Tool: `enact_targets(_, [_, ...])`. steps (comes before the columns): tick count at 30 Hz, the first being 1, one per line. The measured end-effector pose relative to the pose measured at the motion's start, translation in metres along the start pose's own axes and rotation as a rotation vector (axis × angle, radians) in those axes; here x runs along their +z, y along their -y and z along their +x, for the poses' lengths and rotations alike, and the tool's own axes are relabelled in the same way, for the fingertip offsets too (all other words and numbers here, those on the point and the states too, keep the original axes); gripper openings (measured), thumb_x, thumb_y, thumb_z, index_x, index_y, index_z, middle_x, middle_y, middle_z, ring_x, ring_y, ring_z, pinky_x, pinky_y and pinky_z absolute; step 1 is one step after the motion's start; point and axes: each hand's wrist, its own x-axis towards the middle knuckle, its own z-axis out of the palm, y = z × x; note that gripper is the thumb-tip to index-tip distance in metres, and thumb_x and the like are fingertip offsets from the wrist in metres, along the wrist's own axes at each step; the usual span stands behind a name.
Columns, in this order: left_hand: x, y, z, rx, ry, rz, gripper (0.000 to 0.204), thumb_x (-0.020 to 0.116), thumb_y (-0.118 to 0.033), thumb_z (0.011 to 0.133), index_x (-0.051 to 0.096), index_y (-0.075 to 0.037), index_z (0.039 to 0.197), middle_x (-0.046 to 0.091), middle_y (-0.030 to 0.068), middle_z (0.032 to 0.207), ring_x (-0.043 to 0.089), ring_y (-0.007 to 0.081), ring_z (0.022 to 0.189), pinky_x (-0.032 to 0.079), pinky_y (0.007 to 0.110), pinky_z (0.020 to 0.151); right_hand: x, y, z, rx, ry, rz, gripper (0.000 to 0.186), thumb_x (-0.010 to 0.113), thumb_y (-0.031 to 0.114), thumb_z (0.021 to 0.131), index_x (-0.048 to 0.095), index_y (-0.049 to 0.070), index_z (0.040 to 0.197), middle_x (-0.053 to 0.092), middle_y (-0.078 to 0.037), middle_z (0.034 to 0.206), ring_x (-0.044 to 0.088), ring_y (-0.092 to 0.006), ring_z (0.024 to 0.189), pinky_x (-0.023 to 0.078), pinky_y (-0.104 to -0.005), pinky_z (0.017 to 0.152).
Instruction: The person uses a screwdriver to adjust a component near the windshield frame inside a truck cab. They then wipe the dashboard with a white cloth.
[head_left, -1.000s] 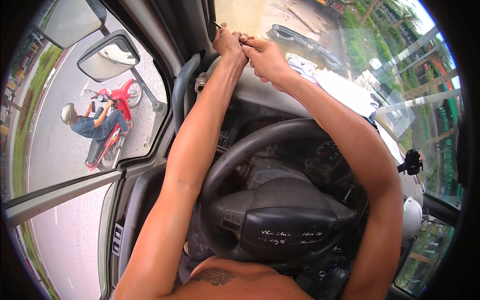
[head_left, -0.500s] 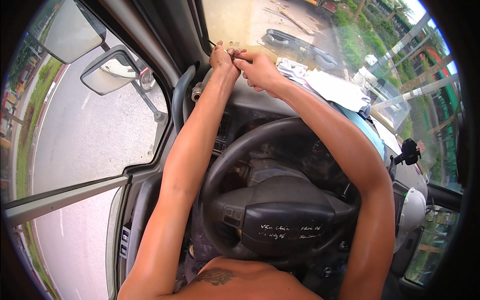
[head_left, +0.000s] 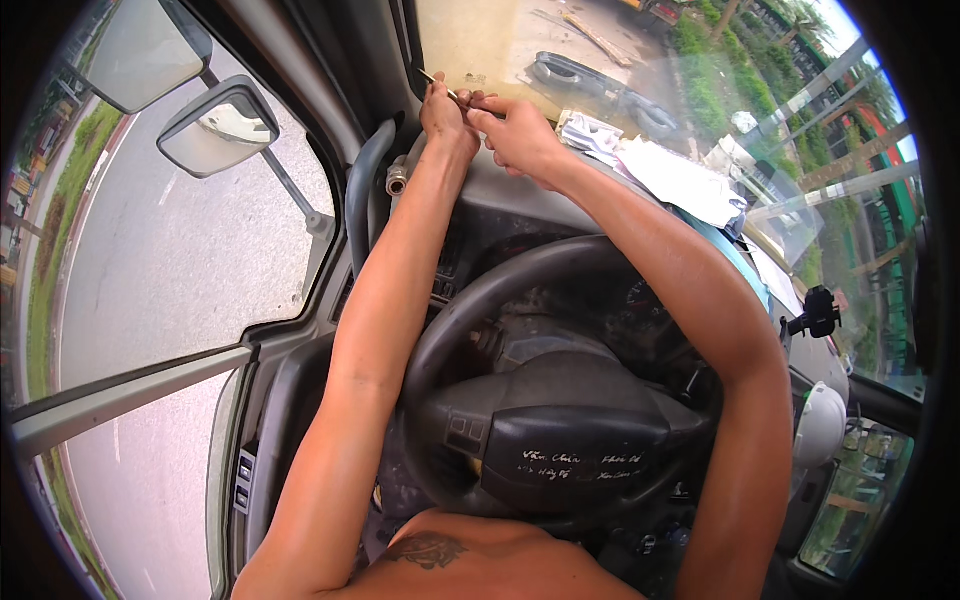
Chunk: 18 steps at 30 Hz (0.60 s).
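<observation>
Both my arms reach over the steering wheel (head_left: 545, 440) to the far left corner of the dashboard (head_left: 535, 205), by the windshield. My left hand (head_left: 446, 122) is closed on a thin, pale rod (head_left: 428, 76), whose tip sticks out beyond the fingers toward the window pillar. Right against it, my right hand (head_left: 520, 138) is closed in a pinch near the rod's other end. What lies between its fingertips is too small and covered to make out.
White papers (head_left: 680, 185) lie along the dashboard right of my hands. A black phone holder (head_left: 818, 312) and a white helmet (head_left: 820, 425) are at the right. Near my left forearm are a grab handle (head_left: 368, 190) and a metal fitting (head_left: 397, 178). Outside hangs a side mirror (head_left: 220, 128).
The rod's tip now shows more plainly past my left fingers. Both hands stay nearly in place. A vehicle seen behind the side mirror has gone from view.
</observation>
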Motion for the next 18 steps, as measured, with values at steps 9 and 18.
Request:
enact_targets(9, [0.009,-0.005,-0.012,-0.005,-0.035,0.012,0.031,0.035,-0.025,0.108,0.044,-0.01,0.133,0.043,0.0048,0.071,0.047,0.0201,0.067,0.05,0.04,0.069,0.0,0.007,-0.007,0.011,0.015,0.005,0.041,0.056,0.029,0.098,0.059,0.008,0.134,0.053,-0.002,0.071,0.049,-0.0095,0.054,0.041,-0.0271,0.045])
enact_targets(18, [0.015,-0.004,-0.022,-0.207,0.008,0.035,0.044,0.023,-0.04,0.108,0.036,-0.015,0.142,0.058,0.0137,0.087,0.063,0.0313,0.078,0.055,0.05,0.066,-0.003,0.005,-0.001,0.021,0.065,0.083,0.04,0.052,0.025,0.101,0.057,0.005,0.135,0.049,-0.001,0.073,0.044,-0.0089,0.052,0.035,-0.0258,0.042])
